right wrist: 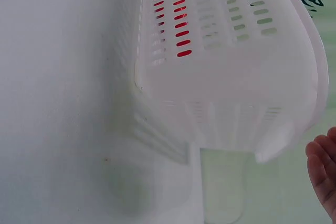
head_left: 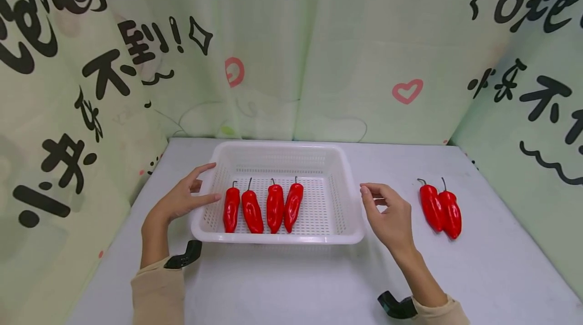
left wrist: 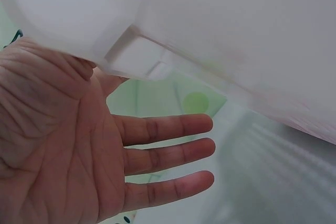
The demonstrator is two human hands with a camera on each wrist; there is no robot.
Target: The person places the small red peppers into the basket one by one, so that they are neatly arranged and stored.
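A white plastic basket (head_left: pixel 278 239) with slotted walls sits in the middle of the table, with several red chili peppers (head_left: pixel 275 208) lying side by side in it. My left hand (head_left: pixel 184 198) is at the basket's left rim, thumb reaching over the edge. In the left wrist view, three of its fingers (left wrist: pixel 170 158) stretch out straight beside the basket's underside. Just off the right rim is my right hand (head_left: pixel 389 213), fingers loosely bent and nothing in them. The right wrist view shows only its fingertips (right wrist: pixel 323 166), apart from the basket wall.
Two more red peppers (head_left: pixel 441 208) lie close together on the white table (head_left: pixel 282 284), to the right of my right hand. A pale green curtain (head_left: pixel 346 62) with black lettering and red hearts hangs behind the table and along both sides.
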